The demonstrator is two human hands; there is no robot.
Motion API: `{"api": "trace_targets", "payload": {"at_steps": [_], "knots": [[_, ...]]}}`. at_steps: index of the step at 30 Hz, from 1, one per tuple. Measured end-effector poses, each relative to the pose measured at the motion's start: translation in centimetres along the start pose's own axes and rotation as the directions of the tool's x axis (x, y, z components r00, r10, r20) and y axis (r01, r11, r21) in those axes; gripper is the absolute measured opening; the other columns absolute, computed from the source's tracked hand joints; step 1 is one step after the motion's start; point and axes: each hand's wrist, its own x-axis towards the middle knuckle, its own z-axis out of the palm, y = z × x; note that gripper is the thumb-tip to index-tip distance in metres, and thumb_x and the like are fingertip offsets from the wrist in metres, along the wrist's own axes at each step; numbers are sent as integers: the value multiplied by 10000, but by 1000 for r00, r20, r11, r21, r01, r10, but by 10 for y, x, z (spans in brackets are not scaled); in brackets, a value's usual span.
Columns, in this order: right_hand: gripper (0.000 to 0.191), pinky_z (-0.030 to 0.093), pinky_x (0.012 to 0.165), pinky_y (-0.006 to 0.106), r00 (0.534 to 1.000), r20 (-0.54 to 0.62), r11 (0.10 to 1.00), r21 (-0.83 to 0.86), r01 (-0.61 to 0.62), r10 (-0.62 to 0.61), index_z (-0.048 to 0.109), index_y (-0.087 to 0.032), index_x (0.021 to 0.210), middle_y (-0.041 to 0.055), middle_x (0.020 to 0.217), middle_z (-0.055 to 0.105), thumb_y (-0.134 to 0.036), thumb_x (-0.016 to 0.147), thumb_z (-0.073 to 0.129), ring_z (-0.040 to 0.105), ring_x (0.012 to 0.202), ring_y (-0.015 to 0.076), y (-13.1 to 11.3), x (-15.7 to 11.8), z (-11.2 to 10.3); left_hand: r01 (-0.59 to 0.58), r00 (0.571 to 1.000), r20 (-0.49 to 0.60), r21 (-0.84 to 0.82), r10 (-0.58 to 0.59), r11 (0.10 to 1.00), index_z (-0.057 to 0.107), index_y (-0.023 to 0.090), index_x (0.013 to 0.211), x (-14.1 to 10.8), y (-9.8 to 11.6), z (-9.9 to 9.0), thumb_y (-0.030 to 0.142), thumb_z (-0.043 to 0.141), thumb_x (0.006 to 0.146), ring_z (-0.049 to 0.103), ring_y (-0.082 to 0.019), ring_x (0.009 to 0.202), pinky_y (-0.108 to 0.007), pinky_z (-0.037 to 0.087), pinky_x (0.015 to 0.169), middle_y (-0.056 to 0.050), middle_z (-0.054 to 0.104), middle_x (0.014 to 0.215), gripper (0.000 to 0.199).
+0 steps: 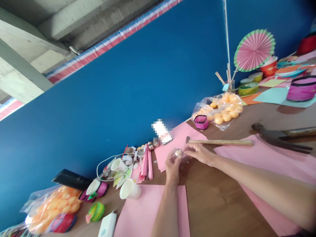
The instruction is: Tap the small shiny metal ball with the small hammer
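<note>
While pink paper (138, 210) lies nearest, at seven o'clock from a small shiny ball (178, 152), the left hand (172, 166) pinches that ball in its grip over the worktop (214, 197); the right hand (201, 154) is beside it at three o'clock, its grip too unclear to tell; farther, towards two o'clock, sits a bag of orange balls (222, 112).

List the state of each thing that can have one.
Small shiny round object: held in left grip
Right grip: fingers gathered close by, hold unclear
Dark metal claw hammer with wooden handle: lying down, unheld
Slim wooden-handled tool with dark head: lying down, unheld
Pink-and-green pleated paper fan: spread round
Clear plastic bag of orange balls, left: filled
Nearest white paper cup: uncovered
</note>
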Motion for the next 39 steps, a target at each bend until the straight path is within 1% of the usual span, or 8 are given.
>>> {"api": "trace_targets", "payload": {"at_steps": [6,9,13,20,25,30,35,39], "knots": [[229,392,578,239,1000,5,1000,19,1,-1,550,-156,754,-22,640,510,-384,729,556,447,581,92,0,0,0,-33,999,-33,47,34,998,577,187,1036,1,-3,0,302,679,647,581,-142,781,-254,453,679,-67,633,969,418],[243,394,579,240,1000,25,999,47,-5,4,550,-153,759,-14,653,528,-394,726,558,464,592,96,-2,0,1,-6,1000,-12,34,6,999,539,201,1107,0,-5,-1,297,681,643,580,-133,744,-248,460,643,-59,630,946,495],[236,392,582,246,999,29,997,68,-33,31,550,-156,752,-11,656,550,-389,715,567,481,596,103,-4,0,2,24,999,47,18,-25,1000,497,213,1190,-1,-4,-2,289,662,660,590,-147,766,-291,480,698,-58,631,949,560],[188,378,610,246,1000,-1,1000,13,-14,14,565,-152,764,-11,691,563,-333,713,574,469,620,101,-2,0,1,13,996,87,-39,-10,999,518,204,1149,-1,-2,-1,292,645,682,593,-191,893,-357,474,815,-88,580,1091,493],[190,374,607,245,1000,-6,1000,16,-6,6,556,-154,747,-16,671,559,-338,710,586,473,608,101,-1,1,0,-24,998,57,5,24,1000,537,206,1074,0,-6,-2,299,655,674,593,-189,883,-351,483,794,-86,585,1063,427],[211,370,587,240,1000,8,999,36,4,-5,548,-149,765,-8,677,564,-353,719,579,473,598,99,3,2,0,1,998,65,35,-4,999,481,213,1179,0,-8,-4,275,647,685,591,-207,917,-353,483,796,-96,569,1113,525],[212,372,633,252,999,-44,1000,-15,7,-8,569,-152,727,-13,671,558,-362,705,590,482,641,113,3,2,-1,21,995,97,40,-25,999,464,208,1205,0,-9,-4,253,650,678,606,-204,883,-363,500,770,-85,609,1048,560],[212,376,668,262,999,-38,999,26,-23,24,577,-152,732,-1,709,584,-361,699,595,500,682,126,2,2,-2,6,993,114,40,-10,999,456,200,1210,0,-10,-3,243,653,673,606,-211,892,-362,510,754,-84,630,1006,574]]}}
